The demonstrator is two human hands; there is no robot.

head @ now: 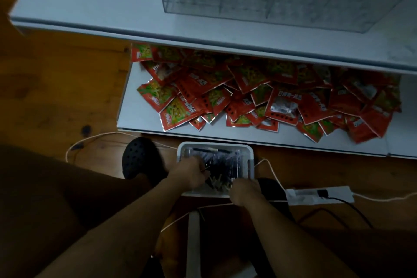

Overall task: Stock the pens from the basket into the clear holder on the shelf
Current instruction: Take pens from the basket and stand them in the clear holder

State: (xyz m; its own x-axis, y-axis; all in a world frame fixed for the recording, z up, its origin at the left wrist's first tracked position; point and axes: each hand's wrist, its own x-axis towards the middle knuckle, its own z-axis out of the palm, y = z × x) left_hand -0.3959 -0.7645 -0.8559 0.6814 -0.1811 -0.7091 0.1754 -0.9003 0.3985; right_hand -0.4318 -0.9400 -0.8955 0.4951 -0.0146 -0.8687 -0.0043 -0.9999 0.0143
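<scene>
The shelf [90, 7] juts out above the basket, so its front edge is the thing to clear on the way up; the clear holder [338, 7] stands near its back right, partly filled at the left end; the basket [249, 153] sits on the floor below; its pens [223, 162] look light, stiff and slick, best bunched mid-barrel; the left hand [191, 174] and right hand [244, 192] curl in among them, but whether either has hold of any I cannot tell.
</scene>
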